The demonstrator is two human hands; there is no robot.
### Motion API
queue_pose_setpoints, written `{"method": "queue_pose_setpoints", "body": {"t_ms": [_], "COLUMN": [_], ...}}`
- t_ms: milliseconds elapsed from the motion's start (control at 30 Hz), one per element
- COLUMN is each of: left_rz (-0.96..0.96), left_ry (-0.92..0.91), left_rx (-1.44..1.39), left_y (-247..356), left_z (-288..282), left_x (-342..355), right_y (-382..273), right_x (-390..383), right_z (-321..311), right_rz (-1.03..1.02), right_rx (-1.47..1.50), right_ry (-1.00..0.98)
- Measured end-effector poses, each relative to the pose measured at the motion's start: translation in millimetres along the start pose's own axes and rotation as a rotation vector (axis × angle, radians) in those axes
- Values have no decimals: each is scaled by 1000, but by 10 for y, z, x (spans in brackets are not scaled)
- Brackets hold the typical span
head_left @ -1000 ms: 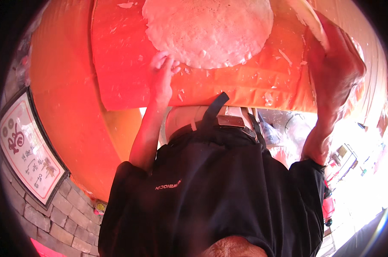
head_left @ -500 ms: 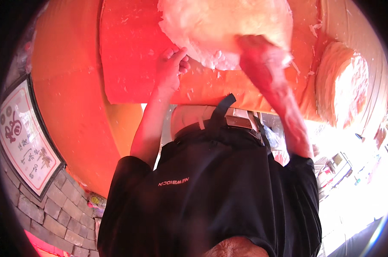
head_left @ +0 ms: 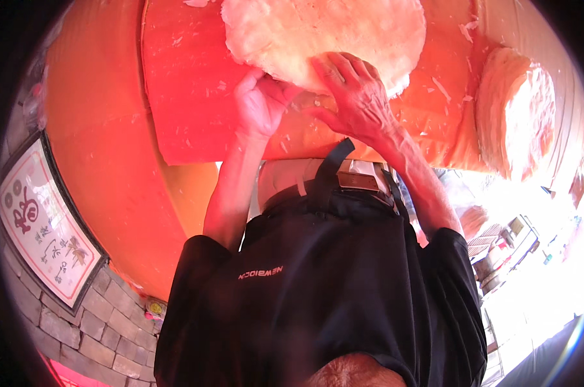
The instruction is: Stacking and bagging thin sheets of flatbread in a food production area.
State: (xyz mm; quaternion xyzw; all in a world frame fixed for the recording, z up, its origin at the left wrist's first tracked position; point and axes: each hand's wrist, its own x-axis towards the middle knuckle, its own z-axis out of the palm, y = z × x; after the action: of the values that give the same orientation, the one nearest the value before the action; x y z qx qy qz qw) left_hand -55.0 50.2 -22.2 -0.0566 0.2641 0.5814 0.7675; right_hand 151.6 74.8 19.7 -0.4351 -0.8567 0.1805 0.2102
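Observation:
A pale, uneven round sheet (head_left: 327, 32) lies on the orange-covered work surface (head_left: 176, 90), among scattered white flakes. My left hand (head_left: 263, 103), palm turned upward, has its fingers curled at the sheet's near-left edge, apparently gripping it; its fingertips are partly hidden. My right hand (head_left: 347, 84) is open, fingers bent and resting on the sheet's near part, thumb held apart toward my left hand. Right of them sits a thick pale stack (head_left: 511, 113) with a brightly lit side.
A framed white sign (head_left: 50, 216) with dark characters is at the left, beside grey bricks (head_left: 105, 322). My dark-clad body fills the lower middle, with a flat brown object (head_left: 358, 180) at waist level. A brightly lit, cluttered area (head_left: 505, 251) lies at the lower right.
My right hand has moved from the far-right stack leftward onto the round sheet, uncovering the stack. My left hand has turned palm-up and shifted slightly right along the sheet's edge.

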Motion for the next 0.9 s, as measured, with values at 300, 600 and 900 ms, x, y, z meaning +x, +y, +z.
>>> {"method": "queue_pose_setpoints", "body": {"t_ms": [300, 600, 900], "left_rz": [10, -23, 36], "left_ry": [53, 60, 328], "left_rx": [312, 388, 375], "left_y": [0, -80, -422], "left_z": [130, 94, 66], "left_x": [28, -241, -327], "right_y": [273, 54, -422], "right_x": [691, 255, -377], "right_z": [-970, -897, -258], "right_rz": [95, 6, 158], "right_rx": [-655, -234, -36], "right_ry": [-181, -49, -318]}}
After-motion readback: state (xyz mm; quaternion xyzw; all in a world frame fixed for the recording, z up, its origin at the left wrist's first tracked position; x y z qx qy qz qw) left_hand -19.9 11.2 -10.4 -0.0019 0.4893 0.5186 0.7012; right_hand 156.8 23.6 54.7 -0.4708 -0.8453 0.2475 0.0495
